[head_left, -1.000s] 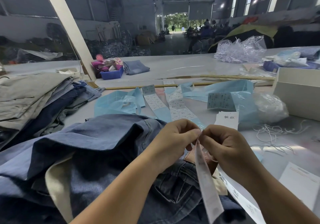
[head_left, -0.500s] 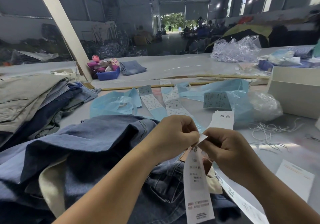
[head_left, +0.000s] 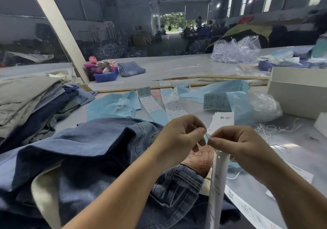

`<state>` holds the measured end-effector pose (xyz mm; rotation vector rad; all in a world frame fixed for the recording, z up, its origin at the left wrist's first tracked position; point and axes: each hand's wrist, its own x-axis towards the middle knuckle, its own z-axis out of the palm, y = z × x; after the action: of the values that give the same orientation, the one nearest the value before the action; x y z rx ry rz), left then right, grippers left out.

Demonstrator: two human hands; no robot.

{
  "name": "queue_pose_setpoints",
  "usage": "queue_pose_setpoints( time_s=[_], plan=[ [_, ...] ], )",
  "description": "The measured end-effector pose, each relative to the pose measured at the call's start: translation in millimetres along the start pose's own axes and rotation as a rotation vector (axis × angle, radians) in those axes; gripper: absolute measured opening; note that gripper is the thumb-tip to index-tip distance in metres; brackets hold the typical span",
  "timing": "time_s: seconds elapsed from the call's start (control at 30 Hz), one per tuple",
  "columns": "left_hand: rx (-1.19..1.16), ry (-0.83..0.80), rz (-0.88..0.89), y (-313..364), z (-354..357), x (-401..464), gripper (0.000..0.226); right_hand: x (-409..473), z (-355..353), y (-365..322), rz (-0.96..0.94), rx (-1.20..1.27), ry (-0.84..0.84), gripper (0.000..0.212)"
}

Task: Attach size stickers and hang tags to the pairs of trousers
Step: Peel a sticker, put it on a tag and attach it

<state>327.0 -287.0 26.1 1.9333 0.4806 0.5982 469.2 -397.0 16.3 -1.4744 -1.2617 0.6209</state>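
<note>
While the worktop [head_left: 177, 69] carries stock on all sides, the job sits at its near edge: a pair of blue jeans [head_left: 99, 150] lies spread there, waistband towards the person, with its tan leather patch [head_left: 200, 159] showing just beneath the hands. A long white paper tag [head_left: 216, 184] hangs down beside that patch. Both hands are closed in a fingertip pinch at the top of this tag — left hand [head_left: 180, 136] and right hand [head_left: 242, 147] almost touching, a pale sliver between them. Whether that sliver is string or a sticker's backing cannot be told.

Judged step: fixing the hang tag at the waistband. To do it well, the pinch should stay close to the tag's top end, so the paper does not tear, and the tag should face print outwards. Spare strings [head_left: 272, 131] lie near the right hand; sticker sheets [head_left: 169, 104] lie beyond the jeans — both within reach.
</note>
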Motion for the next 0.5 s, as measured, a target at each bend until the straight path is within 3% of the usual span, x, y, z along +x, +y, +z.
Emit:
queue_pose_setpoints(
  time_s=[0.13,0.2,0.3,0.37,0.5],
  plan=[
    [0.066,-0.071,-0.041,-1,-1,0,0.013,-5,-2,3,0.037,-0.02,0.013,0.011],
    [0.225,-0.148,-0.07,-1,-6,-3,0.005,-7,-4,3,0.036,-0.029,0.035,0.013],
    [0.518,-0.362,-0.167,-3,-19,-7,0.025,-8,-7,3,0.048,-0.042,0.075,0.018],
    [0.505,-0.494,-0.245,-4,-25,-11,0.033,-8,-5,3,0.071,-0.005,0.084,0.018],
    [0.551,-0.528,-0.147,-6,-25,-16,0.017,-9,3,-1,0.059,0.0,0.065,0.02]
  ],
)
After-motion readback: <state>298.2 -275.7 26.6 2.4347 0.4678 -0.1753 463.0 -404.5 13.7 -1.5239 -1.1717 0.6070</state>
